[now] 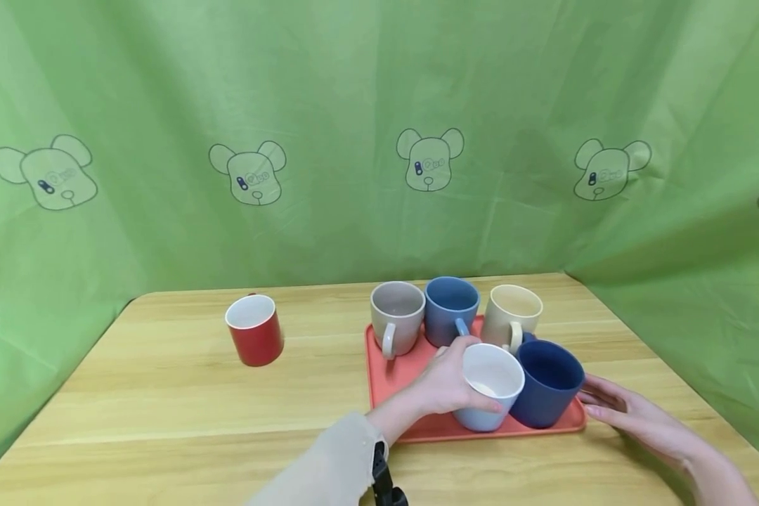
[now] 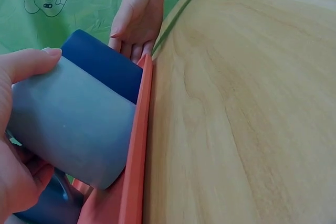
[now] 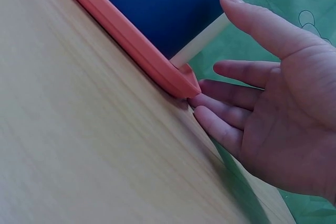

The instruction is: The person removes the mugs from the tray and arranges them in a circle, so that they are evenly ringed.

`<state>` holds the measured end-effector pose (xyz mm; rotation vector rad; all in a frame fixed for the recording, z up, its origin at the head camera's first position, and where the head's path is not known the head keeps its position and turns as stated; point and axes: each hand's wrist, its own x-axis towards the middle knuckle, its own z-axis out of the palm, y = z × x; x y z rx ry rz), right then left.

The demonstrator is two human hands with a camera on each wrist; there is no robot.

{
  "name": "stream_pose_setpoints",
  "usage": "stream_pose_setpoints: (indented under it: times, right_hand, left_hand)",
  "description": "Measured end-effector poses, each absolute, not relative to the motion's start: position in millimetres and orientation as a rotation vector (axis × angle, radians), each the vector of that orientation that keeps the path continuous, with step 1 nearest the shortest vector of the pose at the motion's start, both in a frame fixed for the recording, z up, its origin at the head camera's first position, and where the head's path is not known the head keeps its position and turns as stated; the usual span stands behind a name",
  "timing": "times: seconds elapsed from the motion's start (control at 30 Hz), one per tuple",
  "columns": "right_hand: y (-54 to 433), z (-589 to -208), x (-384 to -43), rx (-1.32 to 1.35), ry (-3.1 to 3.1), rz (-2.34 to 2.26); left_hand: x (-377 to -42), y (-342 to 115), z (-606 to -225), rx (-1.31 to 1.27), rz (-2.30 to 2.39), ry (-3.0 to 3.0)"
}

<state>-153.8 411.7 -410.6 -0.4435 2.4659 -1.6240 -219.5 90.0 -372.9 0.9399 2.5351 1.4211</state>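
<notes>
My left hand [image 1: 449, 381] grips a pale blue mug [image 1: 483, 419] with a white inside, thumb and fingers spread around its sides. In the left wrist view that mug leans close over the rim of the coral-red tray [image 2: 137, 145]. Right beside it on the tray stands a navy mug [image 1: 544, 404], its handle toward the back. Off the tray's front right corner, my right hand [image 1: 639, 419] is palm inward with fingers extended. In the right wrist view its fingertips [image 3: 202, 115] are right at the tray's corner, and the thumb is near the navy mug.
Along the tray's back stand a grey mug [image 1: 405, 336], a medium-blue mug [image 1: 441, 320] and a cream mug [image 1: 500, 327]. A red mug [image 1: 259, 343] with a white inside stands apart on the wooden table [image 1: 164, 393], to the left. Green curtain [image 1: 354, 232] hangs behind and at the sides.
</notes>
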Motion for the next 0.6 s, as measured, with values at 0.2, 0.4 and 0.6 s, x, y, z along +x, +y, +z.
stream_pose_setpoints:
  times: [0.2,0.4,0.6]
  right_hand:
    - [411.3,-410.8,-153.5,-0.455,2.485,-1.596]
    - [413.0,-412.9,-153.7,-0.468,2.477,-1.617]
    - [411.9,-410.7,-154.3,-0.404,2.536,-1.569]
  left_hand:
    - [-218.9,90.8,-369.9,0.911,1.394,2.527]
    - [-216.4,90.9,-370.0,0.877,1.401,2.516]
    - [-213.3,91.0,-369.9,0.922,1.446,2.512]
